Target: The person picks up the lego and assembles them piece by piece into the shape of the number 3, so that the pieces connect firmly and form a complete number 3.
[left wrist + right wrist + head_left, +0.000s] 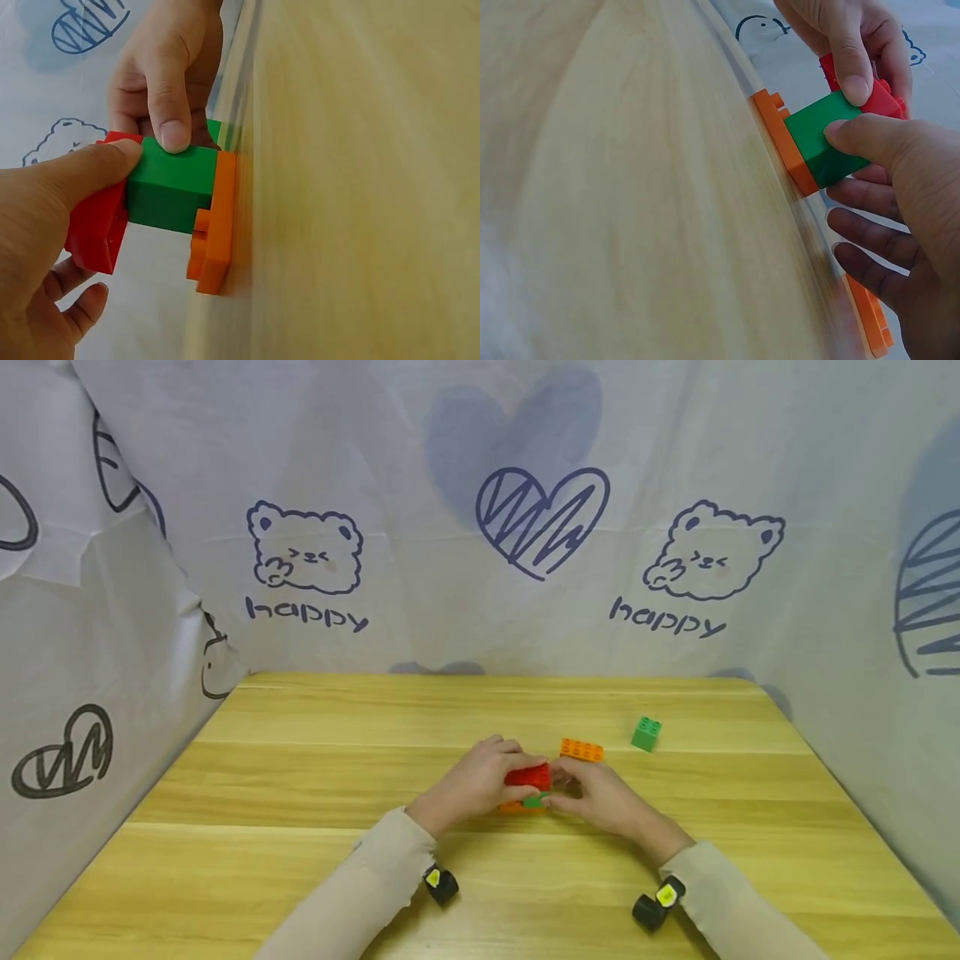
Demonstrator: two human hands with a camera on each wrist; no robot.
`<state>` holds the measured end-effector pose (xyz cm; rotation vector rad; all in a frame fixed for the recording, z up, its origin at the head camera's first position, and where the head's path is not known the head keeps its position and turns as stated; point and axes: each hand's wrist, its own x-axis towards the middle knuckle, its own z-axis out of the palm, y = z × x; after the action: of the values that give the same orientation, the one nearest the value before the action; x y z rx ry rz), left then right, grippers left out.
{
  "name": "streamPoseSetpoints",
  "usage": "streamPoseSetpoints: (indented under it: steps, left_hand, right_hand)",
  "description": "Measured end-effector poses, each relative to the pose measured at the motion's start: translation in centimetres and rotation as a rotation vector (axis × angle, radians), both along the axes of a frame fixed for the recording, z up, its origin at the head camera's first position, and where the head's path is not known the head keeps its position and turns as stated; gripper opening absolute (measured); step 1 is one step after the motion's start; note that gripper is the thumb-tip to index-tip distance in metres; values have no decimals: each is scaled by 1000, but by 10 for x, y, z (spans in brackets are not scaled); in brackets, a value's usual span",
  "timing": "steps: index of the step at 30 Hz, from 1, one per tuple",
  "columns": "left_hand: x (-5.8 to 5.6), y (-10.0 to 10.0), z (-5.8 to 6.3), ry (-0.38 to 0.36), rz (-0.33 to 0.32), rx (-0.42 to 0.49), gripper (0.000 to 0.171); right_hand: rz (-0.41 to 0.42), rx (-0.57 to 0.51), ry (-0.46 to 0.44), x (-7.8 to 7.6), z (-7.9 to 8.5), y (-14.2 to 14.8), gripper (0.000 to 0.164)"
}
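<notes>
A small stack of toy building bricks stands on the table. Its base is a flat orange brick point(219, 247), which carries a green brick point(169, 184) near one end. On top lies a red brick point(97, 232) that juts out past the green one. My left hand point(480, 781) grips the red brick, thumb on the near side and fingers mostly hidden behind it. From the other side my right hand point(600, 793) pinches the green brick, its thumb pressed on the near face and the other fingers loosely bent behind.
Just behind my right hand lies another orange brick point(582, 749) on the wooden table point(337, 885). Farther back to the right stands a loose green brick point(646, 734). A white printed cloth point(427, 593) hangs behind the table and along its sides.
</notes>
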<state>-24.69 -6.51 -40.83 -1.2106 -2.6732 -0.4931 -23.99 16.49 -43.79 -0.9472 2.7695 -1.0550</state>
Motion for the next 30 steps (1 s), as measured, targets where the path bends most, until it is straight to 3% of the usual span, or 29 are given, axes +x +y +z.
streamPoseSetpoints:
  steps: [5, 15, 24, 30]
  left_hand:
    - [-2, -1, -4, -73, 18, 69, 43]
    - [4, -5, -7, -94, 75, 112, 43]
    - [5, -9, -8, -57, 68, 125, 40]
    - [4, -8, -10, -28, 65, 130, 40]
  right_hand:
    - [-1, 2, 22, 0, -1, 1, 35]
    - [-1, 6, 21, 0, -2, 0, 33]
    - [-1, 25, 6, 0, 1, 2, 38]
    - [-34, 21, -33, -3, 7, 7, 49]
